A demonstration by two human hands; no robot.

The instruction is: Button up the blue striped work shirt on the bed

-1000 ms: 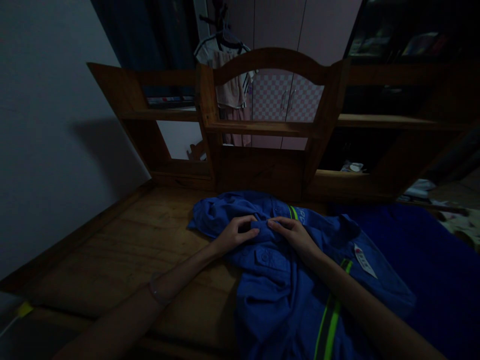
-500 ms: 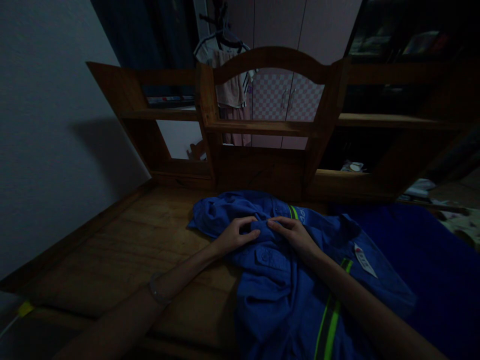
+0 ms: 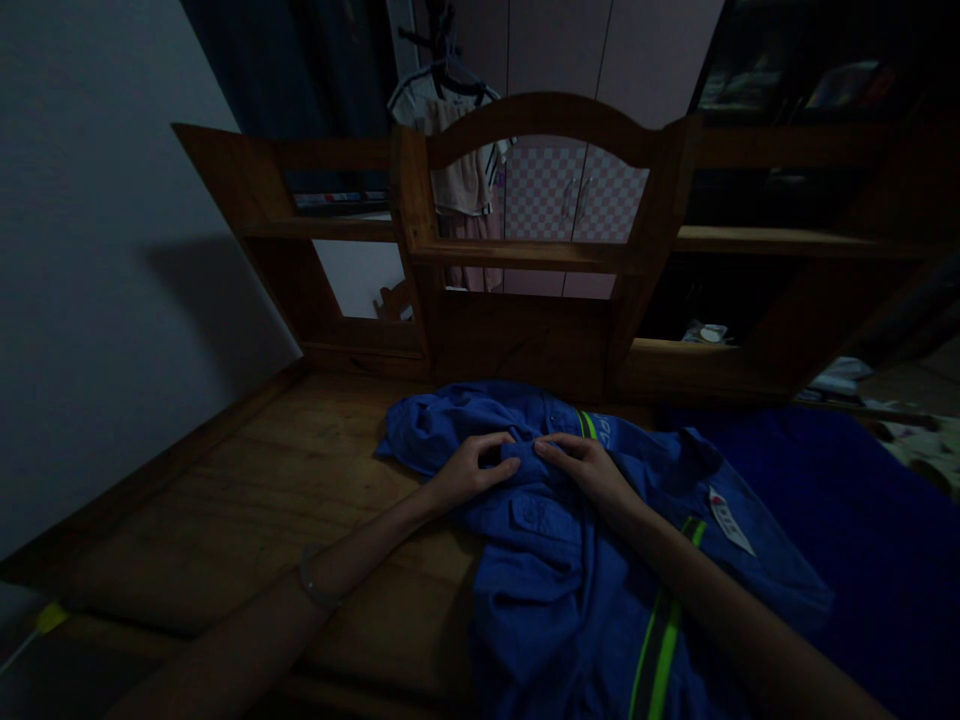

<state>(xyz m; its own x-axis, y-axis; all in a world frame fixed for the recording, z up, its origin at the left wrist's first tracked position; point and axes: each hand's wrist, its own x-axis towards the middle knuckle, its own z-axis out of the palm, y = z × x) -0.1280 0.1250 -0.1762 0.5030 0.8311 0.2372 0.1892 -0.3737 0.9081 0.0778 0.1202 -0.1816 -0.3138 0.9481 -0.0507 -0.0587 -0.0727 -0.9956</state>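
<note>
A blue work shirt (image 3: 570, 590) with yellow-green stripes and a white label lies crumpled on a wooden bed platform (image 3: 285, 500). My left hand (image 3: 471, 468) pinches a fold of the shirt's cloth near the collar. My right hand (image 3: 589, 468) grips the same fold from the other side, fingertips almost meeting the left hand's. A thin bracelet sits on my left wrist. A chest pocket with a button shows just below my hands.
A wooden headboard with shelves (image 3: 540, 250) rises behind the shirt. A white wall (image 3: 97, 280) stands on the left. Dark blue bedding (image 3: 847, 500) covers the right side. Clothes hang on a hanger (image 3: 454, 150) before a pink wardrobe. Small items lie on the right shelf.
</note>
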